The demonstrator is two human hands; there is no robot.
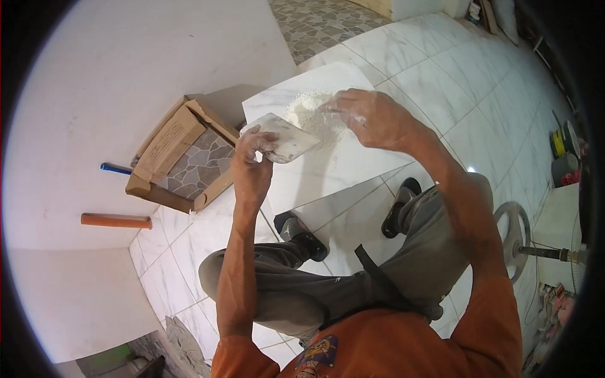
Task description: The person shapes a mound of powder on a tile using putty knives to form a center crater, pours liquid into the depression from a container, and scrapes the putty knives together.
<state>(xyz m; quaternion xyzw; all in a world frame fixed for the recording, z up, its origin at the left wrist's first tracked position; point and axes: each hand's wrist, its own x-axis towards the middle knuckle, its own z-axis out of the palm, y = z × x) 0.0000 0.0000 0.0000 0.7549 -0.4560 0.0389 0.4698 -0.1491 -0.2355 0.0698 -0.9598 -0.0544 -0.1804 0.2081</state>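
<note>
My left hand (253, 157) grips a thin, flat, four-cornered plate (290, 140) by its near edge, thumb and fingers on either side. The plate is pale with grey smears and tilts above a heap of off-white powder (307, 113). This heap lies on a large white marbled tile (359, 151). Over the heap's right side, my right hand (375, 120) is curled with its fingers drawn together and powder on them. Its fingertips are somewhat blurred, and anything between them is too unclear to name.
An open cardboard box frame (167, 145) leans by the wall at left, near an orange tube (116, 220) and a blue-handled tool (116, 168). My sandalled feet (302, 236) stand at the tile's near edge. A fan with a round base (513, 239) stands at right.
</note>
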